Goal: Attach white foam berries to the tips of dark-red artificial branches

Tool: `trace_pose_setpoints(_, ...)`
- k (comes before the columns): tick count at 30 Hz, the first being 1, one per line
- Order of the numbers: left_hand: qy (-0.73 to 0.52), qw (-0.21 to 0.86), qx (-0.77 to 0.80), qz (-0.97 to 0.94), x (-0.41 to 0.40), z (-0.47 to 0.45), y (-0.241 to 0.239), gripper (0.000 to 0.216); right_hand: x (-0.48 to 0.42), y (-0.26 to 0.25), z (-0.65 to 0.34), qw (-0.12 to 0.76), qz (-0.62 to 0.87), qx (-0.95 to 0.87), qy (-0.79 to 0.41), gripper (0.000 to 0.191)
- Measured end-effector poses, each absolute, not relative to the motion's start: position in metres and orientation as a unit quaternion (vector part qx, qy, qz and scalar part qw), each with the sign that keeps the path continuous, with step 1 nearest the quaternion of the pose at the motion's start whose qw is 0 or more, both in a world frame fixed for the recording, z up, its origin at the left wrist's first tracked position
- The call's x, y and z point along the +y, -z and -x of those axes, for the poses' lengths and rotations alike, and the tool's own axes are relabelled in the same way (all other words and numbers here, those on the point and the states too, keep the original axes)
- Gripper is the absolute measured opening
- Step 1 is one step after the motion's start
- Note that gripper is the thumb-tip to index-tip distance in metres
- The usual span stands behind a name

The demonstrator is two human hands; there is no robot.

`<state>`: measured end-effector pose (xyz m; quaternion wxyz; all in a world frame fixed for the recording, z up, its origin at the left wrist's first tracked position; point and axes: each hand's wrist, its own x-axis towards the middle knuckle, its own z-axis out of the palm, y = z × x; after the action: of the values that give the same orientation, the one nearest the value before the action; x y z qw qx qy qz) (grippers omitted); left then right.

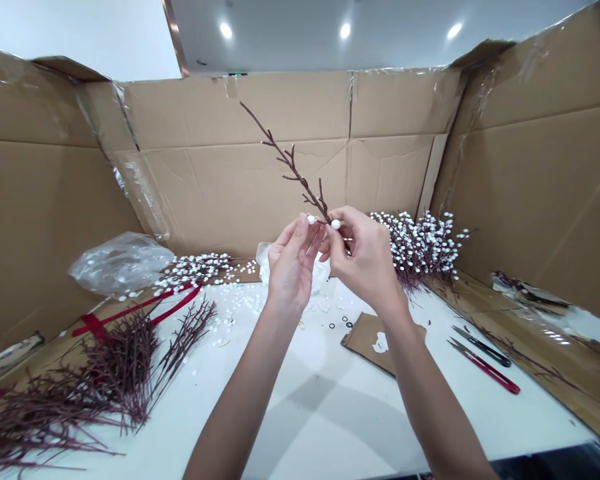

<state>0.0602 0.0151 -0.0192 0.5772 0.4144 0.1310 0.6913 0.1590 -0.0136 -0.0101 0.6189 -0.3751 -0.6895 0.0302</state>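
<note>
"How are our fingers set?"
"Our left hand (289, 267) seems to pinch one white bud (311, 219) by a side twig (319, 221); the brown branch (293, 163) rises between our hands, above the white table (305, 413); our right hand (364, 257) grips it beside a second white bud (335, 225)."
"Then we'd best steady it there and press gently."

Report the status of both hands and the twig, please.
Left hand pinching white bud. Right hand gripping brown twig, held aloft. Red snips aside, at right.
</note>
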Motion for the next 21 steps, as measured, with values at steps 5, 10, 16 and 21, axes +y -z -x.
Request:
trace_pose_setpoints(5, -0.693, 0.58, 0.139, -0.406, 0.0147, -0.0594, 0.0181, 0.011, -0.0138, 0.0102, -0.1578, 0.613, 0.38, -0.692, -0.006, 0.014)
trace_pose_setpoints(10, -0.698, 0.581, 0.129, -0.398, 0.0144, -0.0602, 0.0178, 0.011, -0.0149, 0.0106, -0.1571, 0.605, 0.391, -0.694, 0.015, 0.015)
trace_pose_setpoints(16, -0.708, 0.57, 0.116, -0.4, 0.0154, -0.0622, 0.0183, 0.013, -0.0143, 0.0103, -0.1574, 0.598, 0.4, -0.693, 0.049, 0.018)
trace_pose_setpoints(21, -0.715, 0.565, 0.114, -0.396, 0.0154, -0.0637, 0.0195, 0.013, -0.0132, 0.0109, -0.1573, 0.601, 0.397, -0.69, 0.072, 0.018)
